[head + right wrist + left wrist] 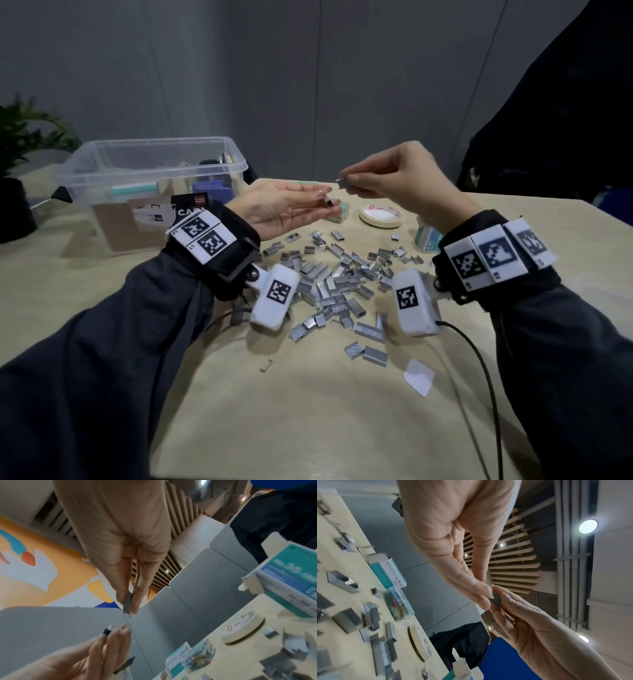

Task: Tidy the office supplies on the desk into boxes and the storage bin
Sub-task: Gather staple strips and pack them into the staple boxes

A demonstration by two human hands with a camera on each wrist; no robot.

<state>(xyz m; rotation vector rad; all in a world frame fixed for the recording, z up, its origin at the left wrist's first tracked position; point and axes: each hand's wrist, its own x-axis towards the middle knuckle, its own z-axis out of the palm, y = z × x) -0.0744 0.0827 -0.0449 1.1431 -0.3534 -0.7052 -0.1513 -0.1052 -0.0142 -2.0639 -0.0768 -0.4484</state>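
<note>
My right hand (404,178) pinches a staple strip (342,183); left hand (284,205) pinches another; left of it, the storage bin (154,171) holds boxes; only wrist views show the paperclip box (397,604).

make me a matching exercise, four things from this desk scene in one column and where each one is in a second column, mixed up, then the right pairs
Things
1. strip of staples
2. roll of tape
3. clear storage bin
4. loose staple strips

Places
A. scattered in a heap on the desk's middle
B. pinched in the right hand, raised above the desk
C. lying flat on the desk, beyond the heap
D. at the desk's far left, near the plant

Pairs: 1-B, 2-C, 3-D, 4-A
</note>
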